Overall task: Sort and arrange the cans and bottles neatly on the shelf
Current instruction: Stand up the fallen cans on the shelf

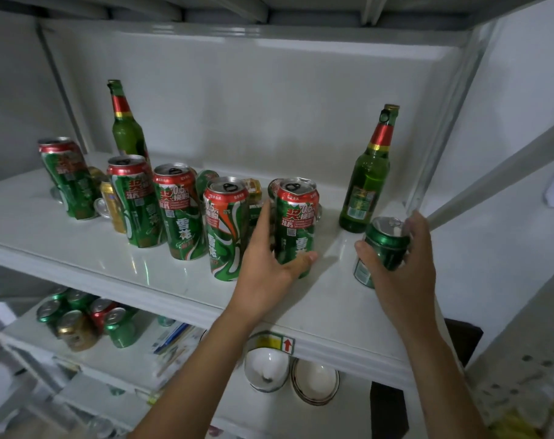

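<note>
A white shelf (79,248) carries a slanting row of tall green-and-red cans. My left hand (269,261) grips the rightmost tall can (296,217) near its base. Beside it stands another tall can (226,226), then two more (177,210) (133,201), and one (65,179) at the far left. My right hand (402,270) holds a short green can (383,245), tilted, at the shelf's right end. One green bottle (366,182) stands just behind that can; a second bottle (125,122) stands at the back left. Small gold and green cans (112,201) lie behind the row.
The lower shelf holds several green, red and gold cans (79,321), papers (174,340) and two white bowls (266,369) (315,381). A slanted metal strut (491,182) crosses at the right, close to my right hand. The shelf's back panel (269,106) is behind the bottles.
</note>
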A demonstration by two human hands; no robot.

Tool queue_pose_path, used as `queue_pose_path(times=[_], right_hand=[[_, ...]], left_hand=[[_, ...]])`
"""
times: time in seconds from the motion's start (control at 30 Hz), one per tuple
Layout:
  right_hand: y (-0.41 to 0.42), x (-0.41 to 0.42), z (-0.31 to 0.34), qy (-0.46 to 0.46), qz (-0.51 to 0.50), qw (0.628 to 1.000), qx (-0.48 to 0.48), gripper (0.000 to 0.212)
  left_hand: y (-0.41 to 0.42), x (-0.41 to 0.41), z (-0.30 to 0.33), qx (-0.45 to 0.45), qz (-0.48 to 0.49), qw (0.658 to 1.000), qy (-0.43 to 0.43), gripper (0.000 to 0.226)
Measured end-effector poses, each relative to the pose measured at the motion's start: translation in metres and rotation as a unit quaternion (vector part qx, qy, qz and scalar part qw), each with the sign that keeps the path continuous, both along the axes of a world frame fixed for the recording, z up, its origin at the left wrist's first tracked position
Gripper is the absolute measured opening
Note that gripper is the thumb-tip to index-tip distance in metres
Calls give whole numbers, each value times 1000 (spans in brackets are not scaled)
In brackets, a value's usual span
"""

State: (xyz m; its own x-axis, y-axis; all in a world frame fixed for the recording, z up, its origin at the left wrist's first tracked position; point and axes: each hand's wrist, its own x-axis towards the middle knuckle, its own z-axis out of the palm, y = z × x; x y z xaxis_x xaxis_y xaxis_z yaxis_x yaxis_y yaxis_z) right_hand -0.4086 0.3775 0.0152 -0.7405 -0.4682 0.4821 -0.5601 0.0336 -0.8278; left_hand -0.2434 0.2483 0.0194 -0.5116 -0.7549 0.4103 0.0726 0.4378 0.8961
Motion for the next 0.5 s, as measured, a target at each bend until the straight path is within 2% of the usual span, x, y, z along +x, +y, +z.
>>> queue_pose_path(times=[0.07,0.13,0.27,0.4,0.5], right_hand=[[1,7,11,38,-1,999,-4,96],[3,14,21,110,3,994,1,88],[-2,40,37,210,78,974,43,68],[-21,84,45,281,156,946,46,64],[-42,129,51,322,201,924,35,62]], left_hand=[[16,10,3,-23,31,999,-7,105],[31,27,1,-41,39,998,-16,103],[46,83,-1,-49,32,997,-43,84],[30,156,3,-98,149,980,-91,49],[7,209,6,-131,234,952,-149,47]])
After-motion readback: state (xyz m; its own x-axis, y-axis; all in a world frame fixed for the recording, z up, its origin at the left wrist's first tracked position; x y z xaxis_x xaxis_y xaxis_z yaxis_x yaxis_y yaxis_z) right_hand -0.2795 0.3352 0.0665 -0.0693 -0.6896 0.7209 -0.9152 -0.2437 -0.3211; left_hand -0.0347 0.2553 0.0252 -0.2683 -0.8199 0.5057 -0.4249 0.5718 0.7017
